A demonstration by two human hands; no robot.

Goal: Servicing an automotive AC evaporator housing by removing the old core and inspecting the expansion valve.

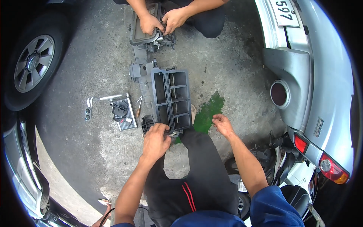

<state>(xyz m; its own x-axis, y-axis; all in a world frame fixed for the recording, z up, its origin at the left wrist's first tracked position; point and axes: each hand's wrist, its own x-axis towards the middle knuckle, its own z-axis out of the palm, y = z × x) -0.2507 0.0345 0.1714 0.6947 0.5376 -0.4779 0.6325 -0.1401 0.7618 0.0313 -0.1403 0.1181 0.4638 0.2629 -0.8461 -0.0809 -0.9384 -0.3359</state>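
A dark grey plastic car heater box point(176, 102) with open compartments stands on the concrete between my feet. My left hand point(155, 140) grips its near left corner, fingers over the edge and thumb apart. To the right of the box, my right hand point(224, 125) is held above the ground near a green puddle point(210, 111). Its fingers are curled into a pinch, and anything between them is too small to make out. Left of the box lie a silver heater core point(130, 123) with a black plastic part point(120, 109) on it and a screwdriver point(138, 109).
Opposite me, another person's hands point(166, 23) work on a second plastic housing point(143, 37). Metal pipes point(99, 99) lie at left. A car wheel point(34, 63) stands far left, a silver car's bumper point(287, 72) at right. A motorcycle point(264, 160) is near right.
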